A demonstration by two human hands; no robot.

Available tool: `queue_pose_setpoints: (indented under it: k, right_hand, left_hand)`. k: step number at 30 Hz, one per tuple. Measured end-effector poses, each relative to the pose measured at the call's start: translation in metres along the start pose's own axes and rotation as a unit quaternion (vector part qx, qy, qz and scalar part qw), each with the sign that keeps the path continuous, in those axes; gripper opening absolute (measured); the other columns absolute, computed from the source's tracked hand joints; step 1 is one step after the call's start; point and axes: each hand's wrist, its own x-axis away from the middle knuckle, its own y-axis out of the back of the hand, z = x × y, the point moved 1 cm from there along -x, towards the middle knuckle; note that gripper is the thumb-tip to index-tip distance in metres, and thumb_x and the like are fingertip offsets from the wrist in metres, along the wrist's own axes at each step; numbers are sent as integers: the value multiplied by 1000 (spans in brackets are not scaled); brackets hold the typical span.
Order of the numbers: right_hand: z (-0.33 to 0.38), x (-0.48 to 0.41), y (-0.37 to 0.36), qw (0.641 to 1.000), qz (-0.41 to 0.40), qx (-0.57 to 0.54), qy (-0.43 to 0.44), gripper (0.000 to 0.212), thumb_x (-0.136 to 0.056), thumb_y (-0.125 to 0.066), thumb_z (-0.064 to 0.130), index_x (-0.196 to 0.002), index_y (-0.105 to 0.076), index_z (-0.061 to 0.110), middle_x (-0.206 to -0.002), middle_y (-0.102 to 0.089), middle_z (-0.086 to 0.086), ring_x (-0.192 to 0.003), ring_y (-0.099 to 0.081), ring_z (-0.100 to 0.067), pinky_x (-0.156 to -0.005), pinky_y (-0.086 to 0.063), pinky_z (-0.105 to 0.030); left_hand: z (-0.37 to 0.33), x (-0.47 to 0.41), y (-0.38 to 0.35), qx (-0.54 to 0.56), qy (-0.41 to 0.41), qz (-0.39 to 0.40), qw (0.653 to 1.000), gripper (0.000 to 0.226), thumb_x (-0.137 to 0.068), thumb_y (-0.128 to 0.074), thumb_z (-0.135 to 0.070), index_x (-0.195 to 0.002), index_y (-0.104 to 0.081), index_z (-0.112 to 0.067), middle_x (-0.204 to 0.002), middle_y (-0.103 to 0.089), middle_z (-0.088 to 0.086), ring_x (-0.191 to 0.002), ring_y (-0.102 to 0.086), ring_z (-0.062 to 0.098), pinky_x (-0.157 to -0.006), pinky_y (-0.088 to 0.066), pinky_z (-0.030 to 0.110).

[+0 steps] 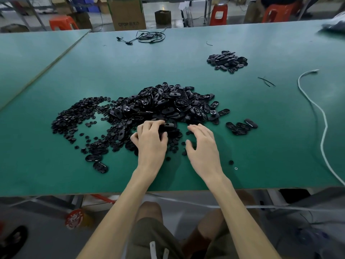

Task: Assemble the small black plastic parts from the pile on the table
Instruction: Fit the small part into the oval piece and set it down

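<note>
Green table (pixel 186 176): fills the middle band of the frame, near edge along the bottom third.

Main pile (pixel 168 103): centre of frame; heaped oval black shells, many lying hollow side up.

Small round black parts (pixel 74 116): left of centre, spread thin and flat, touching the main pile on its left and trailing toward the near edge around the hands.

Left hand (pixel 151 141): lower centre, at the near edge of the main pile; palm down, fingers curled round an oval black part (pixel 169 125), fingertips on its top.

Right hand (pixel 202 146): lower centre, just right of the left hand; palm down, fingers spread and loosely bent, holding nothing visible; contact with the table not discernible. A few round parts beside the thumb.

Small cluster of shells (pixel 240 126): right of the hands, apart from the main pile.

Two loose shells (pixel 97 162): lower left of the spread.

Second pile (pixel 226 61): upper right, well apart from the main pile; oval black pieces.

White cord (pixel 322 116): right edge, winding from upper right down to the table's near edge.

Black cable (pixel 147 37): top centre, loosely coiled.

Thin dark strips (pixel 266 81): right of centre, between second pile and cord.

Cardboard box (pixel 127 14) and orange stool (pixel 218 14): on the floor beyond the table, top of frame.
</note>
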Motion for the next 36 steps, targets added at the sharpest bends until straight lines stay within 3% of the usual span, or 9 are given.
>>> queue_pose_setpoints:
  k: [5, 9, 15, 18, 21, 24, 28, 32, 36]
  right_hand:
    - [3, 1, -4, 995, 41, 62, 63, 47, -108, -54, 25, -154, -49, 26, -160, -44, 12, -157, -17, -12, -131, -7, -42]
    - [3, 1, -8, 993, 51, 82, 65, 47, -109, -49, 33, -156, -47, 26, -162, -42, 13, -158, -15, -10, -131, -1, -44]
    - [4, 2, -4, 998, 13, 17, 59, 46, -106, -57, 25, -151, -51, 18, -153, -53, 5, -152, -29, -12, -129, -15, -42]
    - [5, 3, -1, 998, -18, -52, 43, 40, -105, -60, 18, -144, -57, 12, -138, -60, 2, -142, -38, -13, -120, -29, -24]
    - [3, 4, 4, 991, -61, -120, 11, 20, -102, -65, 13, -121, -68, 16, -109, -60, 20, -119, -54, -13, -100, -39, -11]
    - [4, 4, 6, 983, -85, -164, -15, 14, -100, -67, 13, -106, -67, 25, -99, -62, 18, -106, -60, -10, -95, -46, -20]
    - [2, 2, 8, 967, -118, -219, -58, 6, -101, -67, 18, -105, -67, 22, -102, -70, 5, -102, -65, -11, -95, -51, -30]
    - [0, 2, 10, 959, -132, -239, -80, 6, -100, -67, 20, -106, -69, 19, -97, -73, 8, -96, -67, -5, -91, -52, -25]
    - [0, 2, 9, 951, -125, -270, -80, 4, -100, -68, 20, -103, -69, 20, -92, -76, 6, -90, -69, -3, -82, -49, -14]
  left_hand:
    - [0, 1, 0, 4, -11, -14, 1000, 28, -97, -70, -29, -126, -69, -30, -118, -58, -11, -119, -44, 14, -91, -17, 29]
    - [1, 1, 0, 16, -9, -7, 1000, 23, -96, -72, -31, -119, -72, -28, -114, -57, -12, -118, -44, 13, -90, -16, 28]
    - [-2, 3, 6, 92, -44, -22, 995, 21, -91, -79, -25, -110, -72, -30, -109, -61, -17, -111, -53, 8, -93, -19, 25]
    - [-4, 5, 7, 129, -102, 5, 986, 25, -89, -81, -21, -111, -72, -29, -107, -62, -18, -104, -58, 5, -102, -21, 17]
    - [-5, 7, 7, 155, -119, 46, 980, 27, -88, -82, -21, -112, -71, -27, -107, -64, -15, -97, -62, 3, -105, -25, 21]
    - [-5, 6, 6, 154, -115, 59, 980, 27, -88, -83, -26, -111, -69, -29, -104, -62, -16, -96, -59, 0, -101, -26, 21]
    - [-4, 5, 5, 109, -103, 44, 988, 19, -89, -81, -37, -95, -65, -29, -96, -57, -12, -93, -50, 8, -91, -25, 26]
    - [-1, 6, 1, 34, -97, 66, 992, 17, -91, -77, -45, -91, -70, -30, -93, -49, -12, -99, -44, 10, -88, -20, 29]
    - [-1, 6, 1, 38, -93, 65, 993, 15, -92, -75, -43, -88, -68, -29, -89, -54, -15, -97, -49, 12, -85, -19, 29]
